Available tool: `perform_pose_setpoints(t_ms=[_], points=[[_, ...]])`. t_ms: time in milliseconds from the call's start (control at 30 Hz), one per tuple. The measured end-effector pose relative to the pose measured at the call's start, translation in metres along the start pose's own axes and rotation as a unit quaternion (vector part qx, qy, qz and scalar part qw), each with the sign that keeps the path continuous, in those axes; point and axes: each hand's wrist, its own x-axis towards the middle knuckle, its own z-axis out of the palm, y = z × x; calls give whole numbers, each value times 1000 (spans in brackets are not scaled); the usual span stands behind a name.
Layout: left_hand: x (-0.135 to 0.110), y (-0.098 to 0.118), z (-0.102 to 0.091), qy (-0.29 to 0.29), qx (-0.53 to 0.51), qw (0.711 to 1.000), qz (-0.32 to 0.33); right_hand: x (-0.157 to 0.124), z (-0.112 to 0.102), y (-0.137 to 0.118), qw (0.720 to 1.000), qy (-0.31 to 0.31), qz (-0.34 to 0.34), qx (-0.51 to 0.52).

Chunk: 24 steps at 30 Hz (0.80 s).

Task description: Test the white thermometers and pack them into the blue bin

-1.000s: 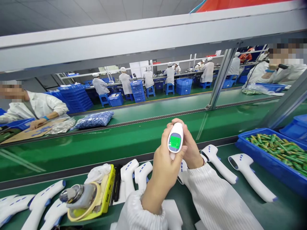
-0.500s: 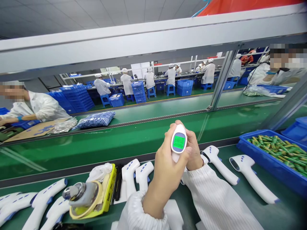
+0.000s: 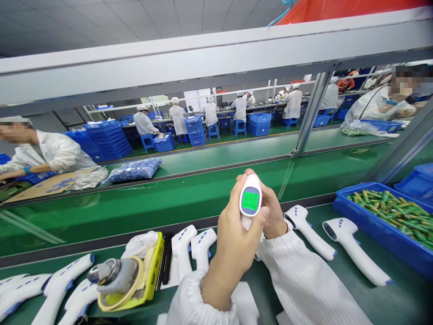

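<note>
Both my hands hold a white infrared thermometer (image 3: 251, 195) upright in front of me, its display (image 3: 251, 201) lit green and facing me. My left hand (image 3: 237, 239) wraps the front and lower body, and my right hand (image 3: 273, 211) supports it from behind. Several similar white thermometers with blue trim lie on the green bench, one (image 3: 306, 232) just right of my right hand and another (image 3: 182, 246) below my left hand. Their undersides are hidden.
A blue tray (image 3: 368, 221) of green cylinders stands at right. A yellow holder (image 3: 155, 266) with a metal-topped device sits at lower left. Beyond lies a green conveyor belt (image 3: 169, 207), under a grey metal bar. Co-workers sit on both sides, with more people and stacked blue crates behind.
The thermometer has shifted slightly right and now stands a little more upright in my hands. The co-worker at upper right has leaned back.
</note>
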Motion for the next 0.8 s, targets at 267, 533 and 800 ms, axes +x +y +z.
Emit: perform_pose_setpoints(t_ms=[267,533,800], points=[[-1,3,-1,-4,20,1000,7,-2,-4,0,999,-36,1,-25],[-3,-1,3,19,36,999,20,0,-7,2,997,-72,-13,-4],[-3,1,3,33,50,998,12,1,-3,2,998,-51,-18,15]])
